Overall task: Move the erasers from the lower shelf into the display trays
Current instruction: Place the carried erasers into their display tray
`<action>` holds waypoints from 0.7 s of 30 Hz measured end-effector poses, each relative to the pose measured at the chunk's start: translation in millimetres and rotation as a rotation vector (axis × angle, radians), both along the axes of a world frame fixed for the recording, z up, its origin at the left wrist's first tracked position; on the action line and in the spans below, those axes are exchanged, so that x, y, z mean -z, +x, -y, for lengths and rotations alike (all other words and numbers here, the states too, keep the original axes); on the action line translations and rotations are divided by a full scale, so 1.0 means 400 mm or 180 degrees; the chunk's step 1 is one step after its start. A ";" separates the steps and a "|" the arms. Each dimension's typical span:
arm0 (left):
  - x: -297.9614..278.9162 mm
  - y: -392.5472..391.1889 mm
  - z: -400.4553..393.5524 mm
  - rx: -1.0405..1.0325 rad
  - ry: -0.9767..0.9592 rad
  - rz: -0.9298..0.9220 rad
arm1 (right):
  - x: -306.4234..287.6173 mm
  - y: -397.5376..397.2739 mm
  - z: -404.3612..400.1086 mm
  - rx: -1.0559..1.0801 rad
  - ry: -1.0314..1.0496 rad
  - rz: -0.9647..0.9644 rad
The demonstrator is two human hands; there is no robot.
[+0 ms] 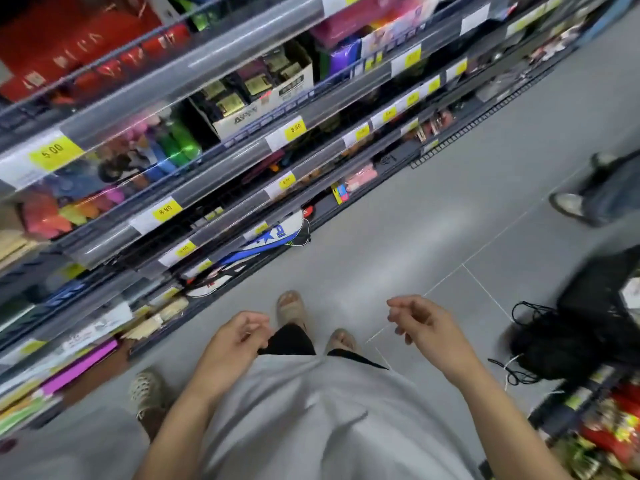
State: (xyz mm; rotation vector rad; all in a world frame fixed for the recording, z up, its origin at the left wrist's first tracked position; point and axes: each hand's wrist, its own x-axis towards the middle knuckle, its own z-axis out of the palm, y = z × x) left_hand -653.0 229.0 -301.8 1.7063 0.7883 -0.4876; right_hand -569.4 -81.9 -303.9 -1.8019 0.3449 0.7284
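Left hand, right hand, empty, fingers loosely curled; erasers indiscernible

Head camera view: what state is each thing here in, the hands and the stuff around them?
Left hand: fingers loosely curled, holding nothing.
Right hand: fingers loosely curled, holding nothing.
Shelves: stocked, price tags along the edges.
Cardboard box: open-topped, packets standing inside.
Black basket: on the floor, cords trailing out.

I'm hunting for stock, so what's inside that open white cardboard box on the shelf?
The white cardboard box holds dark packets with gold labels, standing in rows. Its walls hide their lower parts, and blur hides the print.
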 end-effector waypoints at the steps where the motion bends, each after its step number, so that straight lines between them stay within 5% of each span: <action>1: -0.004 0.012 0.014 0.0029 0.0007 0.0000 | -0.013 0.017 0.012 0.0059 0.0037 0.0074; 10: 0.024 0.268 0.127 0.0500 -0.0102 0.0004 | -0.046 0.193 0.118 0.0526 0.0184 0.0448; 21: 0.003 0.828 0.291 0.1241 -0.0317 0.0265 | -0.038 0.416 0.281 0.1146 -0.0159 0.0253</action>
